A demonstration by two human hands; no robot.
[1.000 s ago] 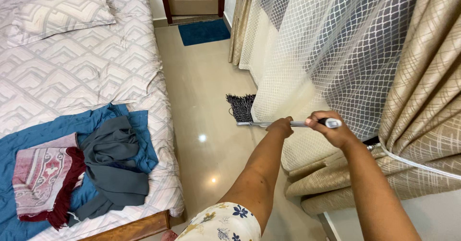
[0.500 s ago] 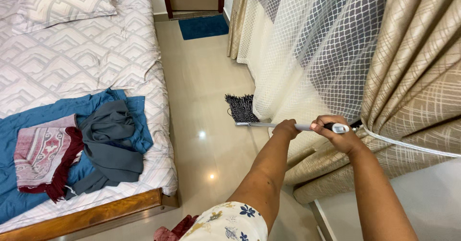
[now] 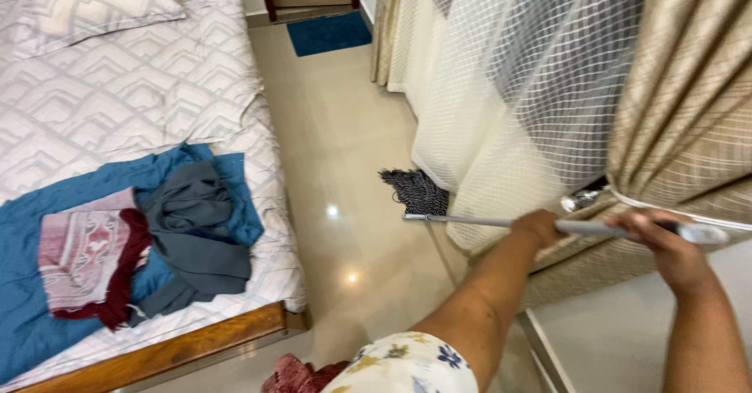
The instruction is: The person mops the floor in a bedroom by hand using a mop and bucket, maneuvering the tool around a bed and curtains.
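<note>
Both the left hand and right hand close around the grey metal mop handle, its dark stringy head on the beige floor ahead of them at the net curtain's hem.

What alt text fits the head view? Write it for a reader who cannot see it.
Both hands grip a mop's grey handle, the left hand ahead of the right hand; its dark stringy mop head rests on the glossy floor beside a net curtain. A bed holds crumpled clothes.
</note>
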